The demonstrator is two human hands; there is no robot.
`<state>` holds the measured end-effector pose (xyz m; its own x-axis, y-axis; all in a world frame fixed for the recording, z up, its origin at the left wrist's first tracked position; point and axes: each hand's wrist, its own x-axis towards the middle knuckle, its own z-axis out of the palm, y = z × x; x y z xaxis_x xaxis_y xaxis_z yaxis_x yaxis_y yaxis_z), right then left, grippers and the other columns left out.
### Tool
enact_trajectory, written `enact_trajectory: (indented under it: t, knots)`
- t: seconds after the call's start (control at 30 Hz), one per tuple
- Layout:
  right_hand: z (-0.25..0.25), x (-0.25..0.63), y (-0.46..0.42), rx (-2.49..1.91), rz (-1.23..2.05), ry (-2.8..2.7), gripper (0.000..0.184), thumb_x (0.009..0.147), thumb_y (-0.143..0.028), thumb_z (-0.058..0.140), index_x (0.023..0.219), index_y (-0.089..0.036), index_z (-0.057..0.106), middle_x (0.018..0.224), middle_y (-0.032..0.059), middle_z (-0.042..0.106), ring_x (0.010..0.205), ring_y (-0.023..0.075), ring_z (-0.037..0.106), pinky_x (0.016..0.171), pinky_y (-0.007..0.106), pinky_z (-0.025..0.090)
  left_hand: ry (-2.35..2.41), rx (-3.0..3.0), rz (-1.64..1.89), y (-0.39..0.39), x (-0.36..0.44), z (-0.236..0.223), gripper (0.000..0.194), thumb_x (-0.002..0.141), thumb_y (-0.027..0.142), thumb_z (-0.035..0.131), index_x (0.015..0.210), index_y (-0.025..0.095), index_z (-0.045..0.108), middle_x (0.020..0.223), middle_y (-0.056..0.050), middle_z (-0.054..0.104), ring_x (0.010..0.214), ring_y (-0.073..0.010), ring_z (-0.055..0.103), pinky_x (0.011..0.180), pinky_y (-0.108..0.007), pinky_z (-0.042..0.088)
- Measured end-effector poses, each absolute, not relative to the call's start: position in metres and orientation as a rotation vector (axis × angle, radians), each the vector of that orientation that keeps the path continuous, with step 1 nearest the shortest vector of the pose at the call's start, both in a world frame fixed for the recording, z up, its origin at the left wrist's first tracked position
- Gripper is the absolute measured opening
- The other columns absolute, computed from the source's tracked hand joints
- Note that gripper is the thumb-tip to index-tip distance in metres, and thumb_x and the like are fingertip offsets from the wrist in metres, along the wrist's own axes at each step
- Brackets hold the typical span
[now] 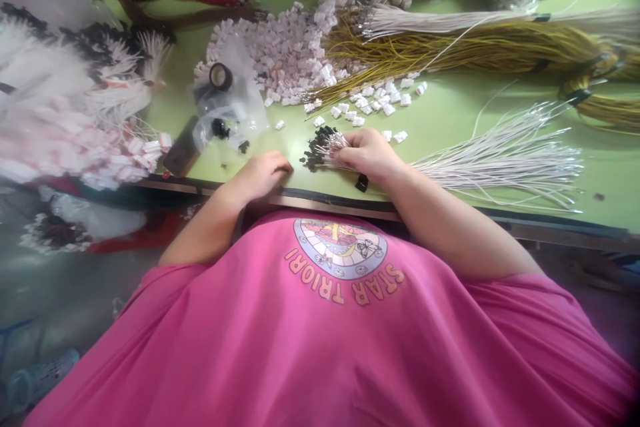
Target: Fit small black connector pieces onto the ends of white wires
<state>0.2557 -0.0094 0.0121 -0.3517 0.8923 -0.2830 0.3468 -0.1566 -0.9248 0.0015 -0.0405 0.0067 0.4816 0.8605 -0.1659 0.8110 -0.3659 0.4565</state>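
My right hand (373, 157) is closed around a bundle of white wires (341, 143) near one end. Silvery wire tips and a cluster of small black connectors (320, 147) stick out to the left of the fingers. Beyond my wrist, more white wires (505, 157) fan out over the table to the right. My left hand (263, 175) rests at the table's front edge, a short way left of the connectors, its fingers curled together. Whatever they hold, if anything, is hidden. A black piece (361, 182) lies just below my right hand.
White connectors (285, 47) lie heaped behind my hands, beside yellow wires (475, 47). A plastic bag (245, 93), a tape roll (220, 77) and a dark block (181, 150) are left of centre. White-and-pink connector bundles (75, 133) crowd the left of the green table (545, 87).
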Motion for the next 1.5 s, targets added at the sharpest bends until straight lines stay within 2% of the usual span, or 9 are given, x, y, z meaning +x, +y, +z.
enact_trajectory:
  t: [0.27,0.37,0.47,0.6,0.7,0.9,1.03,1.3,1.5]
  knots:
    - [0.014,0.257,-0.01,-1.368,1.5,-1.721,0.012,0.065,-0.025,0.057,0.062,-0.014,0.058,0.054,-0.0028,0.043,0.053,0.0086,0.038,0.051,0.026,0.027,1.365,1.596,0.647,-0.04,0.052,0.017,0.018,0.078,0.025,0.062,0.093,0.016,0.067,0.083,-0.004,0.068,0.072,-0.0132,0.062,0.074,-0.029,0.051]
    - [0.013,0.257,-0.01,-1.338,1.503,-1.733,0.012,0.066,-0.025,0.056,0.063,-0.014,0.058,0.054,-0.0035,0.041,0.052,0.008,0.036,0.05,0.025,0.026,1.35,1.339,0.777,-0.032,0.065,0.009,0.017,0.074,0.022,0.067,0.089,0.015,0.067,0.075,-0.002,0.067,0.061,-0.0101,0.058,0.063,-0.026,0.05]
    - [0.01,0.258,-0.01,-1.322,1.5,-1.742,0.013,0.067,-0.027,0.056,0.063,-0.015,0.056,0.054,-0.0036,0.041,0.052,0.0078,0.035,0.049,0.025,0.026,1.318,1.194,0.876,-0.026,0.071,0.0,0.016,0.067,0.017,0.072,0.083,0.014,0.067,0.076,-0.001,0.067,0.061,-0.0092,0.058,0.062,-0.025,0.051]
    - [0.006,0.258,-0.009,-1.303,1.498,-1.78,0.017,0.071,-0.029,0.055,0.06,-0.016,0.053,0.054,-0.0031,0.042,0.052,0.0078,0.037,0.05,0.024,0.028,1.313,1.133,0.907,-0.025,0.073,-0.002,0.015,0.065,0.014,0.072,0.079,0.014,0.068,0.069,0.001,0.066,0.057,-0.0079,0.056,0.061,-0.024,0.05]
    - [0.006,0.258,-0.008,-1.287,1.476,-1.815,0.018,0.072,-0.029,0.054,0.062,-0.015,0.056,0.056,-0.0027,0.044,0.054,0.0081,0.039,0.053,0.024,0.029,1.306,1.126,0.922,-0.026,0.074,-0.002,0.017,0.063,0.015,0.074,0.079,0.015,0.068,0.072,0.001,0.068,0.06,-0.0087,0.058,0.064,-0.025,0.051]
    - [0.005,0.258,-0.008,-1.256,1.497,-1.802,0.016,0.073,-0.027,0.054,0.066,-0.014,0.059,0.058,-0.0018,0.05,0.056,0.0088,0.042,0.054,0.024,0.032,1.278,1.123,0.913,-0.027,0.071,-0.005,0.024,0.059,0.025,0.079,0.077,0.014,0.068,0.074,-0.001,0.069,0.068,-0.0119,0.062,0.069,-0.027,0.053]
    - [0.007,0.257,-0.009,-1.252,1.55,-1.767,0.014,0.072,-0.025,0.056,0.065,-0.014,0.06,0.056,-0.0018,0.051,0.055,0.0091,0.043,0.053,0.024,0.032,1.281,1.1,0.92,-0.03,0.072,-0.006,0.026,0.058,0.028,0.08,0.077,0.015,0.069,0.072,-0.001,0.069,0.065,-0.0118,0.062,0.069,-0.028,0.053]
    - [0.016,0.256,-0.012,-1.317,1.641,-1.647,0.011,0.068,-0.024,0.066,0.063,-0.016,0.061,0.056,-0.001,0.054,0.058,0.0119,0.048,0.052,0.025,0.034,1.358,1.093,0.885,-0.031,0.076,-0.002,0.024,0.059,0.028,0.08,0.077,0.015,0.068,0.072,-0.001,0.068,0.065,-0.0121,0.061,0.068,-0.029,0.053]
    - [0.01,0.257,-0.01,-1.306,1.58,-1.697,0.017,0.064,-0.031,0.068,0.064,-0.015,0.063,0.057,-0.0026,0.053,0.057,0.0111,0.046,0.052,0.024,0.033,1.39,1.272,0.87,-0.034,0.078,-0.009,0.018,0.065,0.027,0.075,0.078,0.016,0.07,0.077,-0.001,0.07,0.07,-0.0132,0.062,0.072,-0.029,0.051]
